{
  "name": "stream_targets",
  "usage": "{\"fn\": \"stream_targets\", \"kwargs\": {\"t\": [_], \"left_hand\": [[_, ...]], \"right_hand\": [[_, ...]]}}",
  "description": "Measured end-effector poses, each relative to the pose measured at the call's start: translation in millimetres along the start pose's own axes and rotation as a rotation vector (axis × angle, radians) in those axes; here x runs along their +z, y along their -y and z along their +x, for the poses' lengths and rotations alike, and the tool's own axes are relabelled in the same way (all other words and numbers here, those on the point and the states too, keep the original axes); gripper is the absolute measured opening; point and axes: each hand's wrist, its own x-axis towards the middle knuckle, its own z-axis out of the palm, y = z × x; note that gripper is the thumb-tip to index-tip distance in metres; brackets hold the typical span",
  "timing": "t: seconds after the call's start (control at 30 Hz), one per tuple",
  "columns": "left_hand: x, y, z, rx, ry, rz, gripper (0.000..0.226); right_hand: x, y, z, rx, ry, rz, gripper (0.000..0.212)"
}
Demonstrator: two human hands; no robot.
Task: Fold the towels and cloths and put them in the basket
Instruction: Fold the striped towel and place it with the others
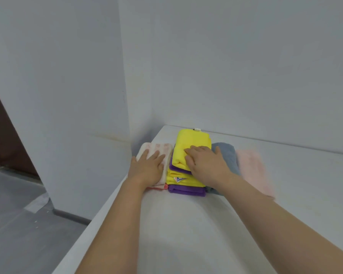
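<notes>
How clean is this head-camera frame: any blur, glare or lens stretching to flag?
Head view: light is soft and even, no glare, only faint shading on the white table. Head view: the pink towel at right is smeared, while the yellow cloth, left hand and right hand look fairly sharp. Head view: the wide lens stretches the forearms toward the bottom edge.

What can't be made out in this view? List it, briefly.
Head view only.
- Basket: not in frame.
- Patterned white cloth: mostly covered by the left hand.
- Grey-blue towel: near part hidden behind the right hand and forearm.
- Pink towel: blurred, folds unreadable.
- Label in the yellow and purple stack: too small to read.
</notes>
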Motion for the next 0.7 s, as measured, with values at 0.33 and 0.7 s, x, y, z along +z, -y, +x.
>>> {"fn": "stream_targets", "kwargs": {"t": [0.33, 0.7], "left_hand": [[0.0, -1.1, -7.6, 0.026, -0.168, -0.067, 0.045], [-46.1, -88.1, -50.4, 0.416, -0.724, -0.291, 0.045]], "right_hand": [[6.0, 10.4, -4.4, 0.031, -0.009, 0.17, 0.045], [-34.0, -49.9, -57.6, 0.164, -0.248, 0.372, 0.043]]}}
